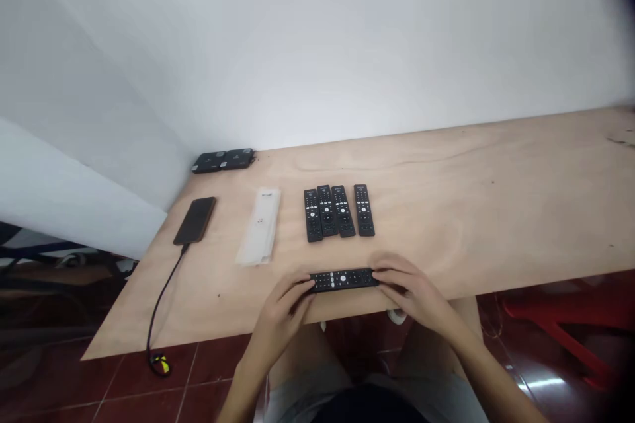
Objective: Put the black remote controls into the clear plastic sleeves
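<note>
My left fingers (300, 288) and right fingers (395, 277) clamped on the remote (343, 279), one at each end! | light, stiff, slick, I'd guess | ends suit best

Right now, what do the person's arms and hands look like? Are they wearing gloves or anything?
No gloves: the left hand and right hand are both bare, with ordinary fingers and thumbs. No sleeves show on the left forearm or right forearm, and I see no watch or bracelet. Tiny markings are too blurry to tell.
</note>
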A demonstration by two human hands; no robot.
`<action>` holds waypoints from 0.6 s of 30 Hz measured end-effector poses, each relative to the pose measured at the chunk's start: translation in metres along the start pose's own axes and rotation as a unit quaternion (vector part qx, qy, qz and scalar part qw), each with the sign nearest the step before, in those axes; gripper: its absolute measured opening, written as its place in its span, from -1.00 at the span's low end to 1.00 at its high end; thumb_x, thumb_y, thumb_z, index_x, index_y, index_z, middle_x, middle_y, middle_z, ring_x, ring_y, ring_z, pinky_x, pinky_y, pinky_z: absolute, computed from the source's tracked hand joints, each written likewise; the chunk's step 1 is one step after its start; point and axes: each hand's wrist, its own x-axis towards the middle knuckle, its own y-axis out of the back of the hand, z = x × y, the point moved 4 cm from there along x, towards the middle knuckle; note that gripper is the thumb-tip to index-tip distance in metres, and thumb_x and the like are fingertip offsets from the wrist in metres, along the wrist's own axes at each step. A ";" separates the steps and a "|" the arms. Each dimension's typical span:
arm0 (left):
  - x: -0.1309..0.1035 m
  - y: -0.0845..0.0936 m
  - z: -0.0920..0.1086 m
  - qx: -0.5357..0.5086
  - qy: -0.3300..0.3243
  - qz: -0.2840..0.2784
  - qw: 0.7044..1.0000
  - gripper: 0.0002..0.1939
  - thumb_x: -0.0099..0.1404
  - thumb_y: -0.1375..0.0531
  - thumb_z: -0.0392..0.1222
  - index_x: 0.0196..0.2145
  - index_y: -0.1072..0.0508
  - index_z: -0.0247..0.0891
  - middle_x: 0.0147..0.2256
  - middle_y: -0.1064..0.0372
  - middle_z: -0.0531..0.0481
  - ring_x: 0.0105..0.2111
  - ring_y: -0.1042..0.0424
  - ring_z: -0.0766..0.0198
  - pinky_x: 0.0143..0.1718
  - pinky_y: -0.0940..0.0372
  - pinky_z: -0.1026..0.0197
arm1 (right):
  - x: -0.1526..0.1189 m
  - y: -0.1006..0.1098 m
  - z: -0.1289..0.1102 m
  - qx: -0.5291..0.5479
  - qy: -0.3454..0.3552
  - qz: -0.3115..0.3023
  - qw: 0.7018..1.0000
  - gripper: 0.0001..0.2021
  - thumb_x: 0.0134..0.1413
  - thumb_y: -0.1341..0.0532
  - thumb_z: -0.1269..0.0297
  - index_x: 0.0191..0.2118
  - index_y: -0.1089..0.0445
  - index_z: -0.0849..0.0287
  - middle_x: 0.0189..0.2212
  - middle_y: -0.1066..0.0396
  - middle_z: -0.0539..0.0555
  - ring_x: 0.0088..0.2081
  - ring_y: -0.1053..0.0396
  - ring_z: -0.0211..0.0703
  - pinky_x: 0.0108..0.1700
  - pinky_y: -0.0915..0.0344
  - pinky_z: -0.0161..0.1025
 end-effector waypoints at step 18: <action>0.043 -0.018 -0.014 -0.110 0.203 -0.019 0.973 -0.80 0.40 -0.37 0.00 -0.15 -0.72 -0.12 -0.11 -0.69 -0.13 -0.05 -0.64 -0.07 0.09 -0.51 -0.16 | 0.028 -0.010 -0.009 0.000 -0.091 -0.007 0.996 -0.71 0.38 -0.37 0.10 0.14 -0.62 -0.04 -0.13 -0.57 0.14 -0.09 -0.47 0.13 0.05 -0.42 0.02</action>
